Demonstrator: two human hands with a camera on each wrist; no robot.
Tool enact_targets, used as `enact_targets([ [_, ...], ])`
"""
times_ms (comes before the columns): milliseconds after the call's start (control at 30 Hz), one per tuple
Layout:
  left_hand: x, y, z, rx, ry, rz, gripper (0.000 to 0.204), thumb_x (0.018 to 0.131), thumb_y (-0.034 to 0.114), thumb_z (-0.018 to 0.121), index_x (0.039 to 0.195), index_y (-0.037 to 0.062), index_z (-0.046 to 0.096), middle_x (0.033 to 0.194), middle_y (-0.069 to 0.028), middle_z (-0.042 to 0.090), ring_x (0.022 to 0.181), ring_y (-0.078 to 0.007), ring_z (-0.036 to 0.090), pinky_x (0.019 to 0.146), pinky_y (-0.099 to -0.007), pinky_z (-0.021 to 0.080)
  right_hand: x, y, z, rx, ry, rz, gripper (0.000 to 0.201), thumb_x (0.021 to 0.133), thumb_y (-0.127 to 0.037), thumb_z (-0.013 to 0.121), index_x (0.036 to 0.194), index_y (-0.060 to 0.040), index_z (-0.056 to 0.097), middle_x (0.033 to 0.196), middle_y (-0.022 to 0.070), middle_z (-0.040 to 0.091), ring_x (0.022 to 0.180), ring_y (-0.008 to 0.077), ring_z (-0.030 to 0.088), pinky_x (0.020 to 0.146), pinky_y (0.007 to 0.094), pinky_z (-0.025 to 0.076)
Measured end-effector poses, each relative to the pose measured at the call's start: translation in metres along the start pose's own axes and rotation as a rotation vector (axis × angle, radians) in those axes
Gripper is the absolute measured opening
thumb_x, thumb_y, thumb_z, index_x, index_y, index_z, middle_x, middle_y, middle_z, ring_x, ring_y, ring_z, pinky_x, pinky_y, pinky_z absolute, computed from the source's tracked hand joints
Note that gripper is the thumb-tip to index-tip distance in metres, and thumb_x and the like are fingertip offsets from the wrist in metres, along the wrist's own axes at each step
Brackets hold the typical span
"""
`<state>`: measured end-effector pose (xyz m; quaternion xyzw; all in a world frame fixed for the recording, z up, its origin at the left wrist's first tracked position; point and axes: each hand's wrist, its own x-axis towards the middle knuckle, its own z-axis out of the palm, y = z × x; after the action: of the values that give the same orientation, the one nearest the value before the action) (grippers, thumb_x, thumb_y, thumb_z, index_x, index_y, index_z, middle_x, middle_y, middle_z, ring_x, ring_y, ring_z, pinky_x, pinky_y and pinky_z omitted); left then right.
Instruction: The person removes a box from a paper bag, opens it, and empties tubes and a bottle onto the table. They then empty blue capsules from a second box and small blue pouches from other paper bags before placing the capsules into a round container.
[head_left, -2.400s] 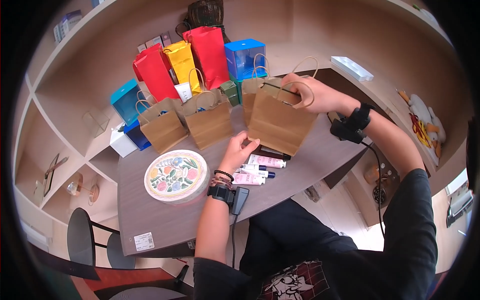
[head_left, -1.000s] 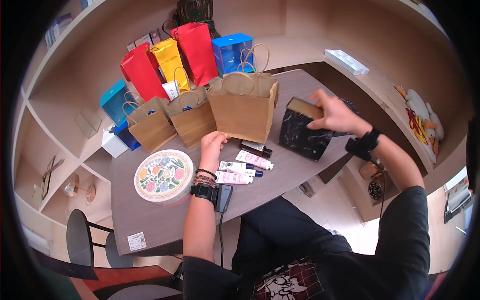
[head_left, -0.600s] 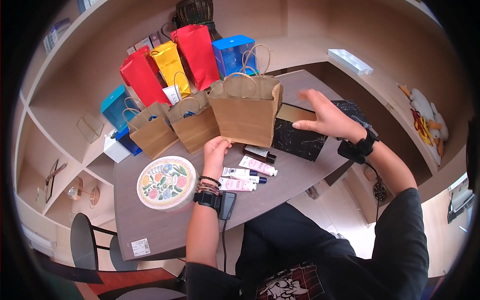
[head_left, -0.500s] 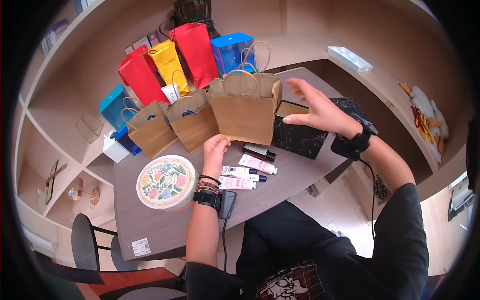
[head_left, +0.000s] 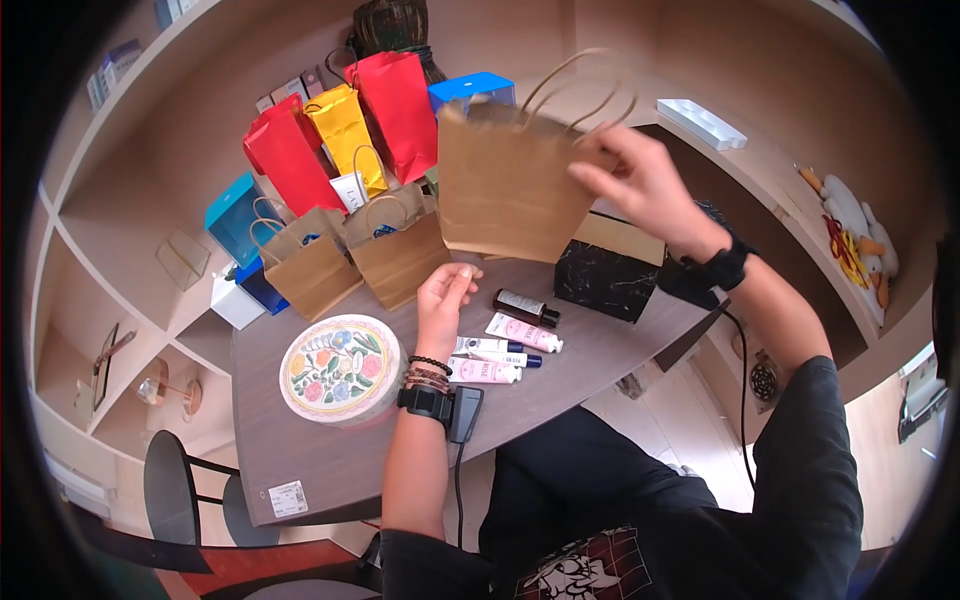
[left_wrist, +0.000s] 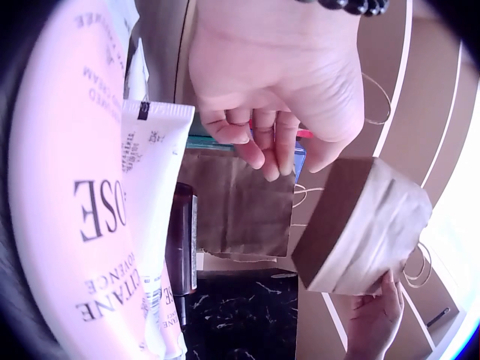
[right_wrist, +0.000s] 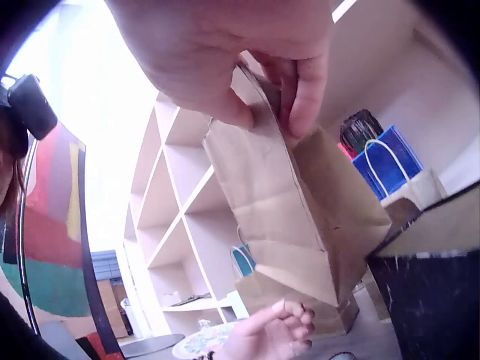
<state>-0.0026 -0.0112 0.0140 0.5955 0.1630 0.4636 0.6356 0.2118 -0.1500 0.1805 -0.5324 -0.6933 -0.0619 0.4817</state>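
In the head view my right hand point(head_left: 655, 195) pinches the upper right edge of a brown paper bag point(head_left: 515, 185), which is raised and slightly tilted. The right wrist view shows the thumb and fingers point(right_wrist: 304, 94) on either side of the rim of the bag point(right_wrist: 262, 180). My left hand point(head_left: 445, 300) is below the bag, apart from it, its fingers loosely curled around nothing; the left wrist view shows this hand point(left_wrist: 277, 90) too. A black marbled box point(head_left: 610, 280) with a tan top stands beneath my right hand. Two smaller brown bags point(head_left: 312, 275) point(head_left: 400, 255) stand at left.
On the table point(head_left: 330, 470) lie a dark bottle point(head_left: 525, 307), several tubes point(head_left: 485, 371) and a round floral box point(head_left: 340, 370). Behind stand red bags point(head_left: 395, 115), a yellow bag point(head_left: 345, 130) and a blue box point(head_left: 475, 88). A white tray point(head_left: 700, 122) sits on the right shelf.
My right hand, previously open beside the bag, has taken hold of its rim, and the bag has risen to the right. My left hand has let go of the bag's lower edge.
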Motion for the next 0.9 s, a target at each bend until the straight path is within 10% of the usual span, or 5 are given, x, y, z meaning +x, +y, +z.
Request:
enact_targets([
  [367, 0.001, -0.003, -0.003, 0.097, 0.018, -0.101, 0.016, 0.089, 0.019, 0.056, 0.092, 0.0047, 0.062, 0.088, -0.0019, 0.064, 0.071, -0.005, 0.051, 0.06, -0.0181, 0.038, 0.021, 0.063, -0.094, -0.209, 0.446, 0.091, 0.029, 0.083, -0.023, 0.065, 0.096, 0.0015, 0.058, 0.067, 0.008, 0.061, 0.056, 0.0096, 0.058, 0.048, 0.0247, 0.046],
  [567, 0.0, -0.003, -0.002, 0.115, -0.005, -0.166, 0.013, 0.089, 0.015, 0.054, 0.092, 0.0049, 0.061, 0.088, -0.002, 0.063, 0.071, -0.0037, 0.051, 0.059, -0.0169, 0.039, 0.001, 0.109, -0.072, -0.568, 0.249, 0.304, 0.029, 0.079, -0.022, 0.065, 0.096, 0.0007, 0.057, 0.09, 0.0218, 0.062, 0.087, 0.0382, 0.058, 0.075, 0.0408, 0.046],
  [900, 0.002, -0.007, -0.006, 0.164, -0.021, -0.155, 0.017, 0.089, 0.02, 0.056, 0.092, 0.0037, 0.061, 0.087, -0.0026, 0.064, 0.07, -0.0054, 0.053, 0.059, -0.0186, 0.039, -0.016, 0.148, -0.032, -0.638, -0.105, 0.372, 0.027, 0.076, -0.016, 0.063, 0.097, -0.0007, 0.056, 0.098, 0.0178, 0.058, 0.095, 0.0348, 0.056, 0.081, 0.0413, 0.047],
])
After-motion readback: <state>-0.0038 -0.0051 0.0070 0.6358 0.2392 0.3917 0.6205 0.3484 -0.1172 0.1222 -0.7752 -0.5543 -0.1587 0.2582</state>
